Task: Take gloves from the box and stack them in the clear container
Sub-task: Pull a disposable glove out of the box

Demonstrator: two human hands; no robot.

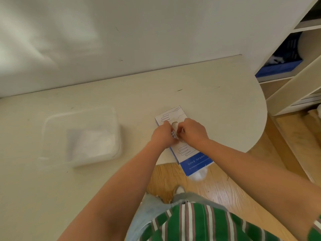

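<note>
You are partway through the task, judging by what lies in each place. Your left hand point(162, 134) and right hand point(192, 132) meet over the slot of the box point(191, 154), fingers curled, both pinching a pale glove point(175, 127) that bulges out but is not yet free. The box lies on the table point(217, 105), its near end overhanging the edge. Well apart to the left, the clear container point(52, 133) already holds a low stack of gloves point(92, 141). How many remain boxed is hidden.

Soft daylight, motion blur, wide-angle warp
</note>
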